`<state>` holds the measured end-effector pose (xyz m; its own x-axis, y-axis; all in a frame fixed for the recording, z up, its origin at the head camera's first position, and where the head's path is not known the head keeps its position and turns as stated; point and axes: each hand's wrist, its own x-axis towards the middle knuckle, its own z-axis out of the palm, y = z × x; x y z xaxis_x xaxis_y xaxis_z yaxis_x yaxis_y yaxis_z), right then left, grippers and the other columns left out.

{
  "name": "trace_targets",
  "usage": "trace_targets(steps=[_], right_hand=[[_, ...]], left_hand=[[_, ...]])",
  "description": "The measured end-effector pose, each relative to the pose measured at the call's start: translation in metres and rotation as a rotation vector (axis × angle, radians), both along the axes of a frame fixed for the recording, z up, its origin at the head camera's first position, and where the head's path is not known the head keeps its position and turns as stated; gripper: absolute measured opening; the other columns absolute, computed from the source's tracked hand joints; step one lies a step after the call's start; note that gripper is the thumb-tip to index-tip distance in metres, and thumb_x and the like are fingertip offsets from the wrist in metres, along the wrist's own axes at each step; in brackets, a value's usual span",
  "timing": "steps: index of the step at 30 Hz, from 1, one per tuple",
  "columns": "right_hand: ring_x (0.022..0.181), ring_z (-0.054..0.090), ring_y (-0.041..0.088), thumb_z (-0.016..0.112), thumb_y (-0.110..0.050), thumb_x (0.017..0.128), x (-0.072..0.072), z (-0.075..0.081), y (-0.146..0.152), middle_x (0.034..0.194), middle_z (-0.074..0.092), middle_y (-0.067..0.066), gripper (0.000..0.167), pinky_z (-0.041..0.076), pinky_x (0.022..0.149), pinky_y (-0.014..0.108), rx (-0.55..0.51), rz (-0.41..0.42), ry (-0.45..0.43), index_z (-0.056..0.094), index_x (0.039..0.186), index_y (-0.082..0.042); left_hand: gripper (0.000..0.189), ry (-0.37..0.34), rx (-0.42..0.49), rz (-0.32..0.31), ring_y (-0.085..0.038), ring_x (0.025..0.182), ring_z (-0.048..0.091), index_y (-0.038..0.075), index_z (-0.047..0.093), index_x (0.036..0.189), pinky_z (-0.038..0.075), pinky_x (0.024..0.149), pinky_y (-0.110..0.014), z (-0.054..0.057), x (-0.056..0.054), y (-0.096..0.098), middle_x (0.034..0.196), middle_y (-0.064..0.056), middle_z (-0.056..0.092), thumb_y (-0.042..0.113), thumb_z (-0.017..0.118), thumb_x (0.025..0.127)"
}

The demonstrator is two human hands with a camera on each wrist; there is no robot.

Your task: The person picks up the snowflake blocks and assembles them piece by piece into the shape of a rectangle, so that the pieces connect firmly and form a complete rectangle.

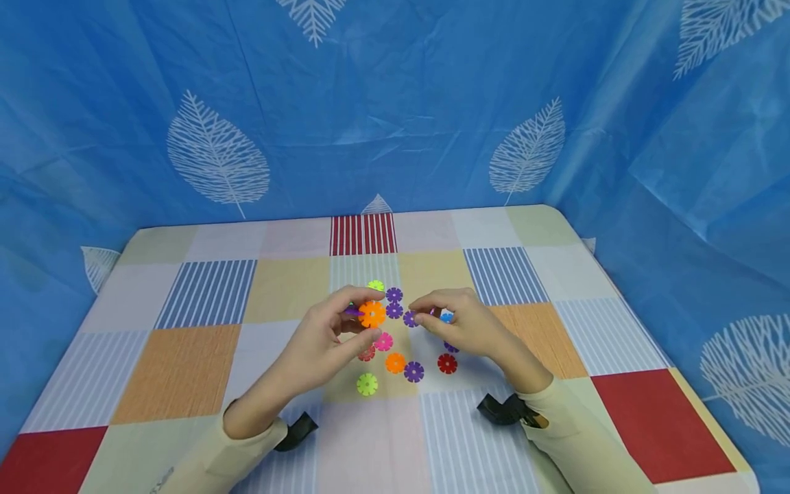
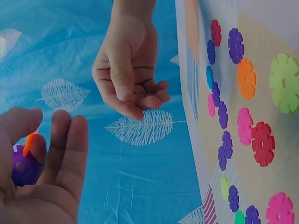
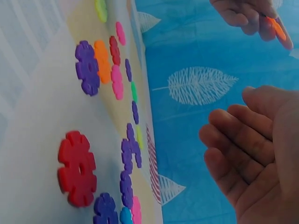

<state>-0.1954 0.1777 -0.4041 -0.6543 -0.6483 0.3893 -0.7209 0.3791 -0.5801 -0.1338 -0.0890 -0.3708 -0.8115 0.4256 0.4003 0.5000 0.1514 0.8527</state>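
Observation:
My left hand (image 1: 324, 339) is raised over the table and holds an orange notched plastic disc (image 1: 372, 314) between thumb and fingers. A purple notched disc (image 2: 25, 170) is with it, partly hidden by the hand in the left wrist view. Facing it from the right, my right hand (image 1: 459, 321) hovers with loosely bent fingers. In the right wrist view that right hand (image 3: 252, 149) has nothing in its palm or at its fingertips. A purple disc (image 1: 410, 318) on the table shows just past its fingertips in the head view.
Several loose discs lie around and below the hands, among them a red disc (image 1: 447, 363), an orange one (image 1: 395, 363), a purple one (image 1: 414, 372) and a yellow-green one (image 1: 367, 384). A patchwork cloth (image 1: 204, 370) covers the table. Blue leaf-print curtain (image 1: 382, 103) hangs behind.

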Motion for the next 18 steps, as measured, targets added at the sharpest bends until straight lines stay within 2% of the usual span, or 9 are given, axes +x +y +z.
trace_targets(steps=[4, 7, 9, 12, 15, 18], right_hand=[[0.084, 0.062, 0.007, 0.070, -0.016, 0.091, -0.003, 0.000, 0.004, 0.100, 0.071, -0.004, 0.020, 0.055, 0.072, 0.030, -0.012, 0.026, -0.043, 0.072, 0.111, -0.013], [0.088, 0.064, 0.010, 0.074, -0.014, 0.088, -0.005, 0.001, 0.003, 0.102, 0.072, 0.002, 0.024, 0.055, 0.076, 0.034, 0.034, 0.084, -0.092, 0.071, 0.111, -0.012], [0.091, 0.064, 0.012, 0.076, -0.015, 0.086, -0.004, -0.001, -0.001, 0.103, 0.071, 0.002, 0.025, 0.054, 0.080, 0.035, 0.121, 0.130, -0.118, 0.072, 0.111, -0.011], [0.094, 0.062, 0.010, 0.079, -0.022, 0.082, -0.002, -0.007, -0.007, 0.102, 0.070, -0.004, 0.028, 0.052, 0.086, 0.032, 0.312, 0.185, -0.116, 0.073, 0.108, -0.013], [0.092, 0.059, 0.006, 0.081, -0.031, 0.078, 0.002, -0.014, -0.012, 0.098, 0.067, -0.012, 0.030, 0.049, 0.087, 0.028, 0.478, 0.188, -0.077, 0.075, 0.104, -0.017], [0.088, 0.057, 0.004, 0.084, -0.035, 0.075, 0.006, -0.019, -0.014, 0.094, 0.065, -0.015, 0.030, 0.048, 0.085, 0.027, 0.554, 0.162, -0.041, 0.076, 0.100, -0.020]], left_hand=[[0.044, 0.051, -0.006, 0.033, -0.014, 0.091, 0.062, 0.011, 0.059, 0.126, 0.056, 0.080, -0.030, 0.000, -0.002, -0.002, 0.113, 0.002, 0.062, 0.002, 0.074, 0.085], [0.044, 0.094, 0.006, 0.056, -0.014, 0.089, 0.064, 0.009, 0.059, 0.124, 0.056, 0.080, -0.030, 0.001, -0.003, -0.004, 0.112, 0.002, 0.063, 0.002, 0.076, 0.083], [0.044, 0.120, 0.011, 0.069, -0.014, 0.087, 0.065, 0.008, 0.059, 0.123, 0.056, 0.079, -0.030, 0.002, -0.004, -0.004, 0.109, 0.002, 0.065, 0.002, 0.076, 0.083], [0.043, 0.145, 0.017, 0.077, -0.014, 0.085, 0.065, 0.008, 0.060, 0.122, 0.056, 0.079, -0.029, 0.002, -0.005, -0.004, 0.103, 0.003, 0.066, 0.002, 0.077, 0.082], [0.043, 0.149, 0.019, 0.088, -0.013, 0.084, 0.065, 0.010, 0.060, 0.120, 0.056, 0.078, -0.029, 0.002, -0.004, -0.004, 0.098, 0.005, 0.068, 0.003, 0.078, 0.082], [0.043, 0.142, 0.023, 0.097, -0.012, 0.084, 0.066, 0.011, 0.061, 0.119, 0.056, 0.077, -0.030, 0.001, -0.004, -0.004, 0.097, 0.006, 0.069, 0.004, 0.079, 0.081]])
